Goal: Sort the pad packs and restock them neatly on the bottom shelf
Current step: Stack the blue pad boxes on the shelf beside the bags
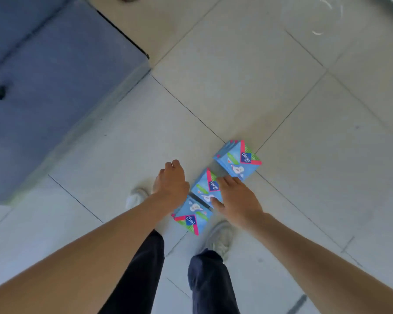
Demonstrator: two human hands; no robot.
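Three blue pad packs with pink and green edges lie in a diagonal row on the tiled floor: a far pack, a middle pack and a near pack. My right hand hovers over the middle pack with fingers spread, holding nothing. My left hand hangs just left of the row, fingers loosely curled and apart, also empty. Whether either hand touches a pack is unclear. No shelf interior shows.
A grey-blue shelf unit fills the upper left, seen from above. My two feet in pale shoes stand right beside the near pack. Pale floor tiles stretch to the right and beyond.
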